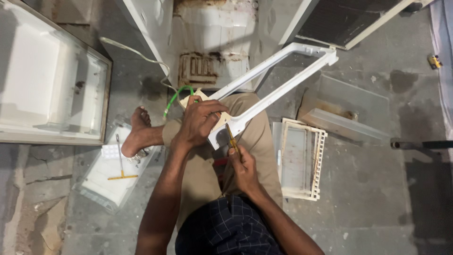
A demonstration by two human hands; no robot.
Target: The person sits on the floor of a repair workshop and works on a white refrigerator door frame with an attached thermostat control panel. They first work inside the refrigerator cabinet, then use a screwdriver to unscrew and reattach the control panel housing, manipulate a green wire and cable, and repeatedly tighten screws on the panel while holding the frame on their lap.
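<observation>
My left hand (198, 120) grips the near end of the white plastic frame (273, 82) over my lap; its long axis runs far-right. My right hand (243, 167), just nearer, clasps a yellow screwdriver (232, 139), tip touching the frame's corner.

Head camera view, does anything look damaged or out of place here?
Yes. The white appliance cabinet shows brown rust around its lower vent, and white plastic trays lie scattered on the cracked grey concrete floor.
</observation>
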